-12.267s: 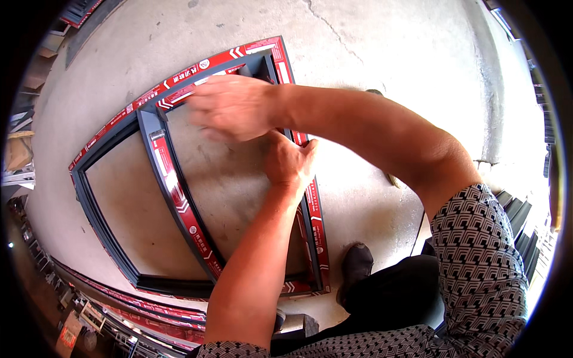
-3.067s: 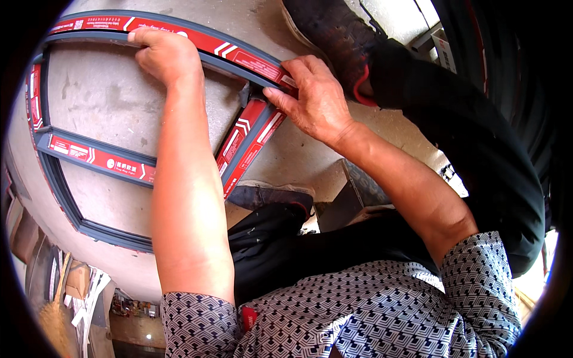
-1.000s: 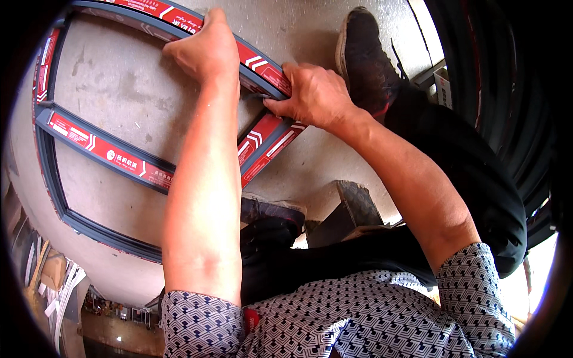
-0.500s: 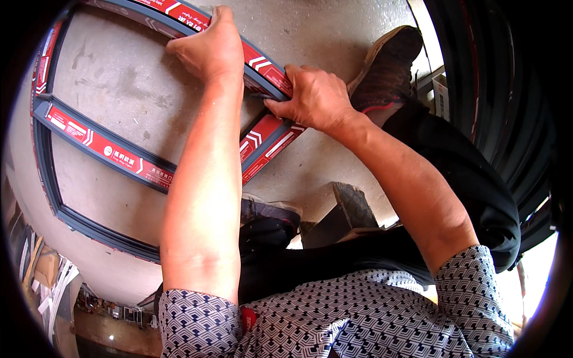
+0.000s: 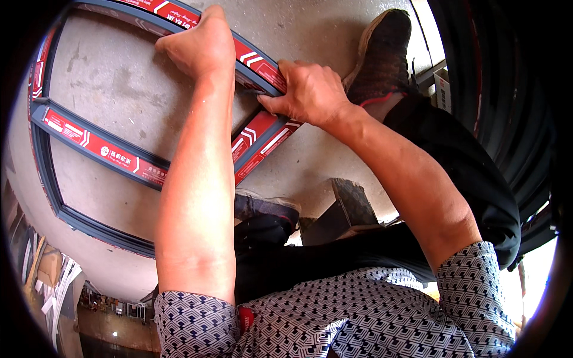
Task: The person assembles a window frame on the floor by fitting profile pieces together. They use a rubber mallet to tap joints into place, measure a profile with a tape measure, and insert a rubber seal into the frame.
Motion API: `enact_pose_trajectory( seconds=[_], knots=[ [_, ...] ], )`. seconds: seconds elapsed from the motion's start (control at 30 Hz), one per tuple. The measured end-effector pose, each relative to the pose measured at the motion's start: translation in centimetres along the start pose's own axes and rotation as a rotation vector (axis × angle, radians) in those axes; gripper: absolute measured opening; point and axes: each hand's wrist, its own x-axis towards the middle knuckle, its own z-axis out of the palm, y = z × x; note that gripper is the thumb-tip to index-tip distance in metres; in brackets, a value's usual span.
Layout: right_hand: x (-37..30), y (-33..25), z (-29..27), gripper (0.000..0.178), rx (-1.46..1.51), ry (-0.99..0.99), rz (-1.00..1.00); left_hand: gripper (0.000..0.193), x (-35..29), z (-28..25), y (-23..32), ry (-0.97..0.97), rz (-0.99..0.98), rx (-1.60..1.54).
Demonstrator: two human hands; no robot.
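A grey profile frame [image 5: 141,243] with red and white protective film lies over the floor, its crossbar [image 5: 98,146] running across the middle. Along its far side is a long grey bar with red film [image 5: 255,58]. My left hand [image 5: 200,45] is wrapped over that bar, thumb on the near side. At the bar's right end, by the corner with the right side piece [image 5: 262,146], my right hand [image 5: 310,92] grips it with the thumb underneath. My left forearm hides the right end of the crossbar.
My shoes [image 5: 382,53] rest on the concrete floor [image 5: 310,158], one beyond my right hand. A dark block [image 5: 349,206] stands near my legs. Dark long profiles [image 5: 507,89] are stacked at the right. Offcuts and pale strips [image 5: 54,292] lie at the lower left.
Both hands have shifted slightly left together with the far bar and the frame's right side. My grip looks the same. The shoe at the right appears a little farther up.
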Motion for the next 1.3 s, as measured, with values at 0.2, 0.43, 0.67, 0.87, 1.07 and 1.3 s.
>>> enact_pose_trajectory(
  seconds=[0.2,0.43,0.67,0.87,1.07,1.3],
  knots=[
    [0.1,0.2,0.0,0.049,0.021,-0.002,-0.011,0.076,-0.3,0.3,0.7,0.017,-0.095,0.021],
    [0.6,0.7,0.1,0.050,0.025,-0.003,-0.049,0.074,-0.1,0.1,0.2,-0.008,-0.027,-0.030],
    [0.6,0.7,-0.1,0.051,0.020,-0.015,-0.063,0.074,-0.6,0.1,0.5,0.003,-0.063,-0.051],
    [0.6,0.6,-0.1,0.052,0.017,-0.027,-0.070,0.076,-0.1,0.0,0.3,0.004,-0.053,-0.016],
    [-0.1,-0.3,-0.5,0.051,-0.072,-0.001,-0.048,0.077,0.5,-0.3,-0.2,-0.035,-0.089,0.030],
    [-0.6,-1.7,0.2,0.058,-0.174,0.062,0.031,0.081,1.2,-0.2,-0.9,-0.049,-0.074,0.021]
  ],
)
